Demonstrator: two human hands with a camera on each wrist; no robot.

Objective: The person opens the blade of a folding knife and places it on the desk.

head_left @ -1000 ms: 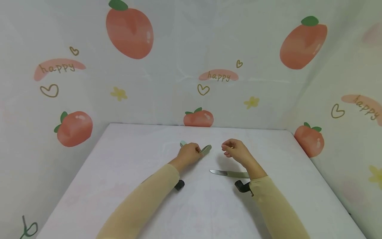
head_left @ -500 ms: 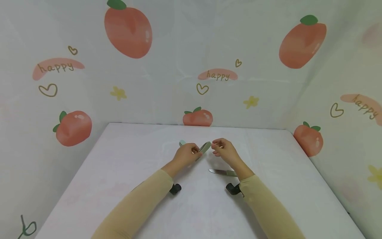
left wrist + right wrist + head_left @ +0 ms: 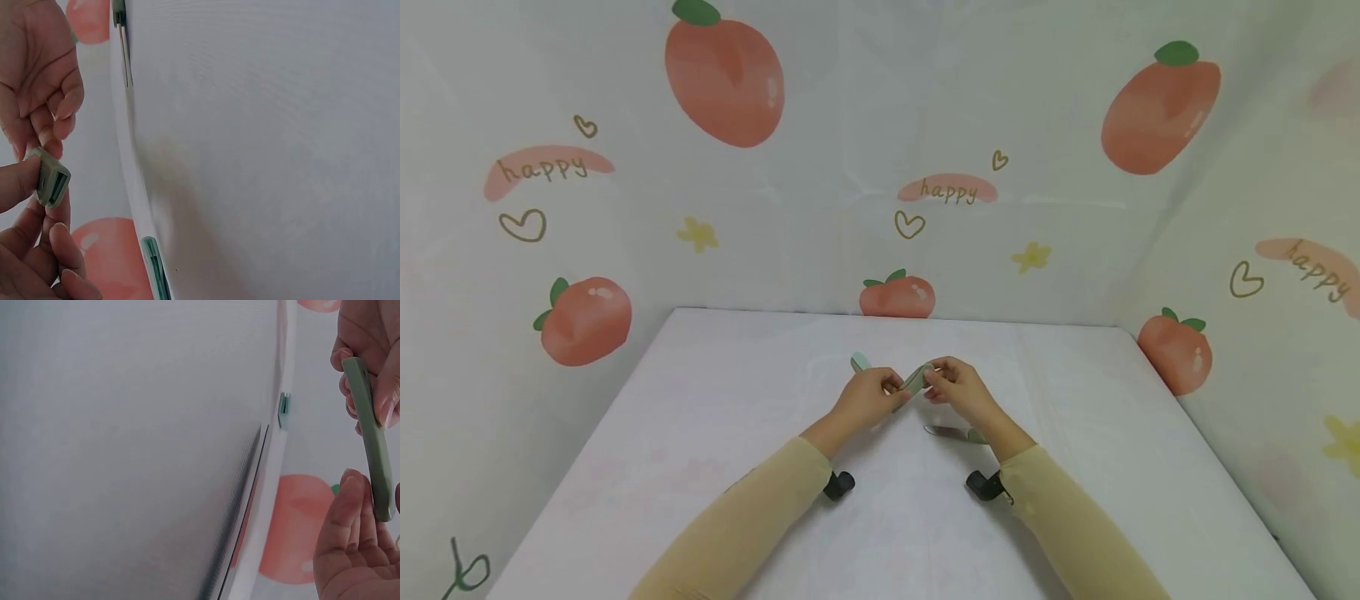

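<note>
My left hand [image 3: 867, 393] pinches a slim, pale green slotted piece [image 3: 913, 381] between thumb and fingers, raised over the table. Its end, turned to the left wrist view, shows a dark groove. My right hand [image 3: 957, 387] pinches the far end of this piece, thumb in front and fingers behind. The right wrist view shows its long, gently curved green side [image 3: 370, 437] between both hands. On the table, under my right wrist, lies a knife [image 3: 951, 432] with a green handle, partly covered by the forearm.
Behind my left hand lies another light green slotted piece [image 3: 859, 362], partly hidden. The white table [image 3: 760, 358] meets a patterned cloth wall [image 3: 805, 242] at its back edge. Black wrist cameras [image 3: 838, 485] hang under both sleeves.
My right hand has come left and taken the far end of the green piece. My left hand stays near the same spot, holding it at a slant.
</note>
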